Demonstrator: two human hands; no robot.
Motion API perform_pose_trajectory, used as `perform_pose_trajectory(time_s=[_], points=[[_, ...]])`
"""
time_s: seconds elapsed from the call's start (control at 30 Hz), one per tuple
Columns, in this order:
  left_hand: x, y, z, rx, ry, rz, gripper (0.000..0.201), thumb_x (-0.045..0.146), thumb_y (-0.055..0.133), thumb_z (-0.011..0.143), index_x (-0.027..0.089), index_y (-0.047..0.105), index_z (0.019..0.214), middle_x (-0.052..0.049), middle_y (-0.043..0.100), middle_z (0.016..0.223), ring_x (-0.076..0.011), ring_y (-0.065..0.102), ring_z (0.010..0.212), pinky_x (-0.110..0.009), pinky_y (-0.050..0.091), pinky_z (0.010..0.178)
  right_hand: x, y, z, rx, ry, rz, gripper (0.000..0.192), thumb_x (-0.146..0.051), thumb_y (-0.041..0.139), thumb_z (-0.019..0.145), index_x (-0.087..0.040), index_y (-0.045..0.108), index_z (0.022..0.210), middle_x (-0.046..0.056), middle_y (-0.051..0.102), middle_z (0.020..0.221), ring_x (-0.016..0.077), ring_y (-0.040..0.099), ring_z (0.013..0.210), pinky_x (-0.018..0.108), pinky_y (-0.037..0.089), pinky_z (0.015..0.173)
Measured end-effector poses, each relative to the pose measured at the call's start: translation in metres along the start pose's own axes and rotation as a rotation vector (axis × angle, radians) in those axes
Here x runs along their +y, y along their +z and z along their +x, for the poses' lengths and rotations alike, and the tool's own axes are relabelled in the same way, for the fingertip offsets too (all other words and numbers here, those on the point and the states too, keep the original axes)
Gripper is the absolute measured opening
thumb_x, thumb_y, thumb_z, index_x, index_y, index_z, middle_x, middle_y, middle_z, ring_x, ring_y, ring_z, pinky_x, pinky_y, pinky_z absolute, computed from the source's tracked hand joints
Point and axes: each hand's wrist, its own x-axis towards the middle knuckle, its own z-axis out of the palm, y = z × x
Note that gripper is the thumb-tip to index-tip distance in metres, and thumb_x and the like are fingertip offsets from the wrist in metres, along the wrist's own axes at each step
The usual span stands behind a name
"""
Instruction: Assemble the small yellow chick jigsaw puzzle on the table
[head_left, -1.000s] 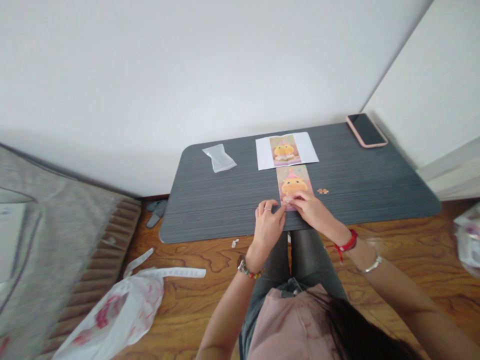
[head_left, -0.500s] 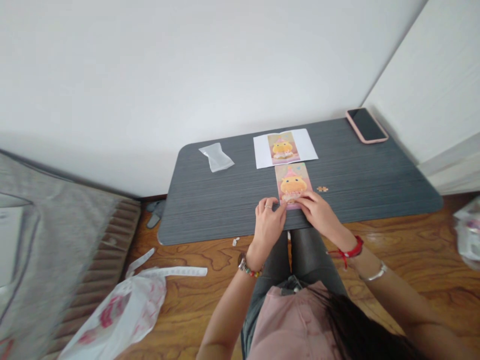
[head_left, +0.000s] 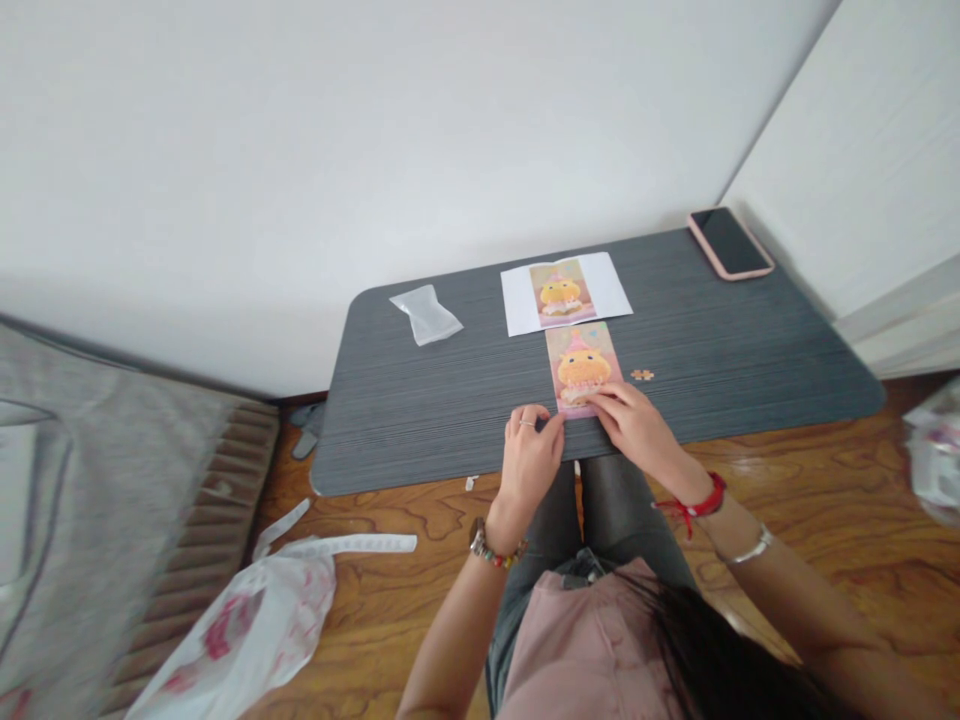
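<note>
From the head camera, the person sat at a low dark grey table (head_left: 420,400) with both hands at the near end of a jigsaw puzzle (head_left: 582,365), a tall narrow panel showing a yellow cartoon chick on pink. The puzzle lay flat just beyond the hands, its long axis running straight away from the person toward the wall, so that its near short edge met the fingertips. The left hand (head_left: 529,462) rested at the near left corner with the fingers curled and the thumb and forefinger drawn close at the puzzle's edge; whether they pinched a piece could not be told. The right hand (head_left: 634,428) lay over the near right corner, fingers extended and loosely flat, pressing on or touching the lowest row, and it covered more of the panel than the left did. A single loose puzzle piece (head_left: 642,375) sat on the table just to the right of the puzzle, nearer the right hand and apart from both. Directly beyond the puzzle's far end lay a white reference sheet (head_left: 615,293) printed with the same chick. A crumpled clear plastic bag (head_left: 425,314) lay well to the left, and a phone in a pink case (head_left: 730,243) rested at the far right corner. On the wooden floor to the left lay a white plastic bag with red print (head_left: 240,625).
</note>
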Motion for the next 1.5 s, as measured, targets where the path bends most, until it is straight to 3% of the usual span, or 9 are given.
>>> perform_pose_trajectory(time_s=[0.23,0.37,0.77,0.97,1.07,1.5], points=[[-0.001,0.004,0.01,-0.014,0.042,0.008,0.022,0.019,0.045,0.089,0.02,0.063,0.102,-0.006,0.051,0.086,-0.017,0.045,0.08,-0.031,0.045,0.077,0.022,-0.013,-0.008,0.275,0.157,0.011,0.024,-0.021,0.045,0.087,-0.02,0.067,0.096,0.01,0.063,0.093,0.0226,0.059,0.089,0.04,0.048,0.083],[0.002,0.005,0.015,-0.019,0.057,0.017,0.022,0.019,0.046,0.088,0.019,0.062,0.103,-0.006,0.051,0.085,-0.0174,0.046,0.08,-0.031,0.046,0.076,0.031,-0.02,-0.017,0.311,0.192,0.0,0.023,-0.023,0.046,0.086,-0.019,0.067,0.092,0.009,0.064,0.092,0.0215,0.061,0.086,0.038,0.049,0.08],[0.005,0.01,0.011,-0.006,0.067,0.002,0.02,0.018,0.046,0.088,0.019,0.064,0.096,-0.006,0.052,0.085,-0.0171,0.045,0.081,-0.031,0.046,0.077,0.023,-0.017,-0.006,0.263,0.137,0.03,0.021,-0.022,0.047,0.087,-0.02,0.068,0.091,0.008,0.064,0.089,0.0207,0.06,0.087,0.037,0.049,0.081],[0.006,0.009,0.008,-0.013,0.058,-0.017,0.022,0.017,0.046,0.088,0.02,0.064,0.1,-0.005,0.051,0.085,-0.017,0.045,0.081,-0.031,0.046,0.077,0.018,-0.005,0.012,-0.021,0.028,0.059,0.019,-0.016,0.051,0.082,-0.018,0.066,0.095,0.009,0.061,0.095,0.0214,0.058,0.089,0.037,0.048,0.081],[0.007,0.009,0.009,-0.021,0.045,-0.014,0.022,0.016,0.046,0.088,0.02,0.064,0.101,-0.005,0.052,0.085,-0.0172,0.045,0.081,-0.031,0.046,0.077,0.013,0.003,0.019,-0.096,-0.004,0.061,0.018,-0.015,0.052,0.082,-0.018,0.065,0.094,0.009,0.06,0.095,0.0216,0.057,0.091,0.037,0.047,0.082],[0.005,0.009,0.008,-0.013,0.038,-0.015,0.023,0.016,0.045,0.088,0.02,0.063,0.102,-0.006,0.051,0.086,-0.0176,0.045,0.082,-0.031,0.045,0.076,0.008,0.009,0.022,-0.053,0.024,0.033,0.019,-0.014,0.048,0.086,-0.018,0.067,0.086,0.007,0.06,0.086,0.0192,0.056,0.084,0.032,0.046,0.075]])
